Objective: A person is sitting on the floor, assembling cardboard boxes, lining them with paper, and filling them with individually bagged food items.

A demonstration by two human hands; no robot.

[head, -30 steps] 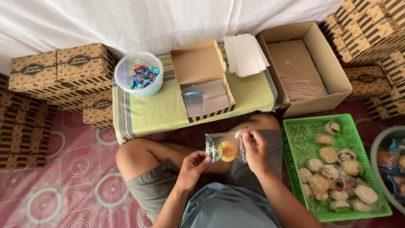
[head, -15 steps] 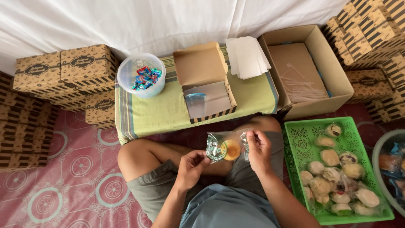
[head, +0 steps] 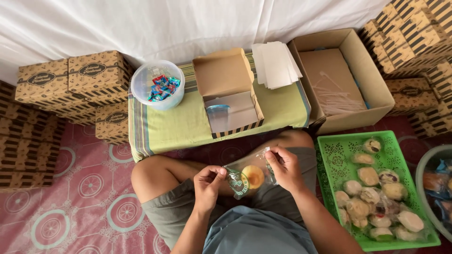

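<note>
Over my lap I hold a clear plastic packet (head: 246, 177) with a round golden pastry inside. My left hand (head: 208, 184) pinches the packet's left edge, and my right hand (head: 282, 167) grips its right end. In front of my knees stands an open small cardboard box (head: 229, 93) on a low table covered with a green cloth (head: 183, 126). A clear cup lies inside that box.
A green basket (head: 329, 155) of wrapped pastries sits at my right. On the table are a tub of wrapped candies (head: 157, 84) and a stack of white papers (head: 275, 63). A large open carton (head: 340, 75) and stacks of printed boxes (head: 70, 82) stand around.
The packet and both hands have stayed over my lap, with only small shifts of the fingers on its edges.
</note>
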